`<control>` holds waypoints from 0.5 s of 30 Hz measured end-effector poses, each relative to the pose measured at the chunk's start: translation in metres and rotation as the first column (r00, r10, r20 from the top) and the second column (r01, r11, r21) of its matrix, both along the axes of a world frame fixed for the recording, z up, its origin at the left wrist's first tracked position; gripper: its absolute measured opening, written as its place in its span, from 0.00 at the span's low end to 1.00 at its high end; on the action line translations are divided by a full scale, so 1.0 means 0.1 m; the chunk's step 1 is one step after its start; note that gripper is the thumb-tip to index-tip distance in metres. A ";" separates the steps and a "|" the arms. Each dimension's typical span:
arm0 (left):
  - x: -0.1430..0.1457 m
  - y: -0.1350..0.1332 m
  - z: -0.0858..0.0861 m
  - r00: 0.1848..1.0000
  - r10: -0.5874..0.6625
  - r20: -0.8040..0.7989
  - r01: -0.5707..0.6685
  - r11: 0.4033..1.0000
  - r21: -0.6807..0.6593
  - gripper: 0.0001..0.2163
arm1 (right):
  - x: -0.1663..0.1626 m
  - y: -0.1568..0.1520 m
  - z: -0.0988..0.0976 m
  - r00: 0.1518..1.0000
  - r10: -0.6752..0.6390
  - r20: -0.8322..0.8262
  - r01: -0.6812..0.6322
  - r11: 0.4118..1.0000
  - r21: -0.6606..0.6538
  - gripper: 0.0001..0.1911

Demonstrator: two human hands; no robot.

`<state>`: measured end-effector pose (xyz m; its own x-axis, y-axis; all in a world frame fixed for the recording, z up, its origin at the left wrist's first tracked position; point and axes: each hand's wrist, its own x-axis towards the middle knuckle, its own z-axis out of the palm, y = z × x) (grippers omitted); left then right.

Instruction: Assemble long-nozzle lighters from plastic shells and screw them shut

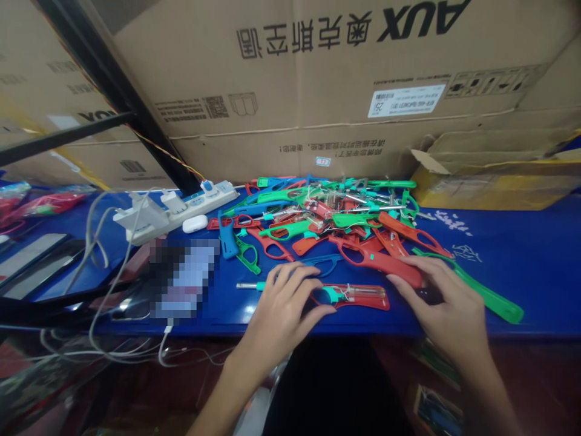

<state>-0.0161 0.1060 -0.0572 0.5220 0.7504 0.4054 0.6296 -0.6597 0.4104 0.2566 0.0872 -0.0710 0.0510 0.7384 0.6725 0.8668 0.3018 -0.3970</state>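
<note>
A partly assembled gas lighter [363, 295] lies at the table's front edge, its red half-casing open upward with a clear tank and teal trigger inside. Its metal tube points left. My left hand [290, 300] curves over its middle, thumb and fingers closed around it, partly hiding it. A separate red casing half [385, 264], with a finger loop at its left end, is in my right hand [447, 297], which grips its right end between thumb and fingers. Just behind my hands spreads a heap of red, green and blue lighter parts [313, 212].
A long green casing half [490, 293] lies right of my right hand. On the left are a power strip [181, 212], a white earphone case [195, 224], a phone [190, 278] and loose cables. Large cardboard boxes [318, 79] and a taped carton [490, 181] stand behind.
</note>
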 end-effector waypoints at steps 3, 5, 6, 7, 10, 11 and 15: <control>-0.01 0.00 0.00 1.000 0.002 0.010 -0.001 1.000 -0.013 0.12 | 0.00 0.00 0.00 1.000 0.006 -0.005 -0.006 1.000 0.001 0.11; -0.01 0.01 0.00 1.000 0.007 0.013 -0.007 1.000 -0.016 0.12 | 0.00 0.00 -0.01 1.000 0.004 -0.005 -0.004 1.000 0.009 0.11; -0.01 0.01 0.00 1.000 0.009 0.014 -0.009 1.000 -0.015 0.12 | 0.00 0.00 -0.01 1.000 0.004 -0.003 -0.004 1.000 0.013 0.11; -0.01 0.01 -0.01 1.000 0.011 0.015 -0.010 1.000 -0.014 0.12 | 0.00 0.01 -0.01 1.000 0.003 -0.001 -0.003 1.000 0.016 0.11; 0.00 0.00 -0.01 1.000 0.012 0.020 -0.012 1.000 -0.016 0.12 | 0.00 0.01 -0.02 1.000 -0.001 0.003 0.001 1.000 0.023 0.11; 0.00 0.00 -0.01 1.000 0.015 0.027 -0.014 1.000 -0.020 0.13 | 0.00 0.01 -0.02 1.000 -0.002 0.002 0.002 1.000 0.025 0.11; -0.03 0.00 -0.01 0.989 0.075 0.124 -0.074 0.997 -0.013 0.17 | 0.03 -0.03 -0.02 0.998 0.061 0.010 -0.061 0.998 0.026 0.12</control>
<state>-0.0192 0.1061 -0.0585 0.4108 0.7888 0.4572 0.6204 -0.6093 0.4939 0.2593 0.0846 -0.0733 0.0006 0.7222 0.6916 0.8500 0.3640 -0.3809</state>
